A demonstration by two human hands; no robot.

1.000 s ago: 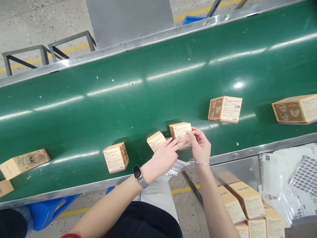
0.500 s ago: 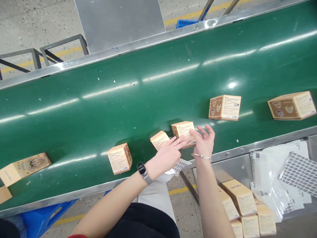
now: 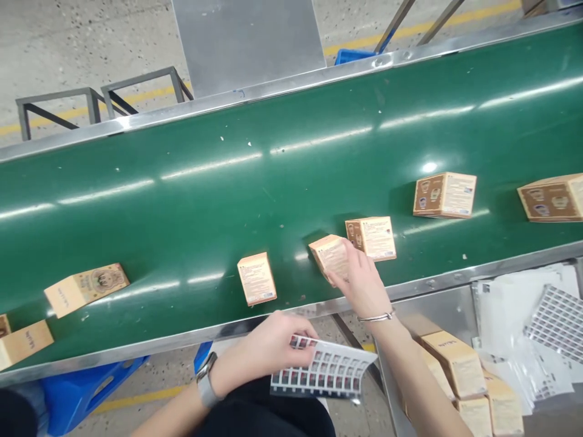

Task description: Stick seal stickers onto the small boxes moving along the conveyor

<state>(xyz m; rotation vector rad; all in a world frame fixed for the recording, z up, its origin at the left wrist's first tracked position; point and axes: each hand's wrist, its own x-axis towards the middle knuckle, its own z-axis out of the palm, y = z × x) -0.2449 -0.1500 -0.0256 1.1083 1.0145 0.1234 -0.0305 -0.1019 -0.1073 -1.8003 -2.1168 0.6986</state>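
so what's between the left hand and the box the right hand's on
Head view: metal rim and green belt separate left hand from box.

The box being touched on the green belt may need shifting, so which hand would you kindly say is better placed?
Probably the right hand: it is touching that box, while the left hand is away from it, lower in the view, and occupied with a printed sheet.

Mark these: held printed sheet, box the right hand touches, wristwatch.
Held printed sheet [image 3: 327, 368], head view: middle of grid.
Touched box [image 3: 331, 257], head view: printed face.
Wristwatch [image 3: 208, 383], head view: strap.
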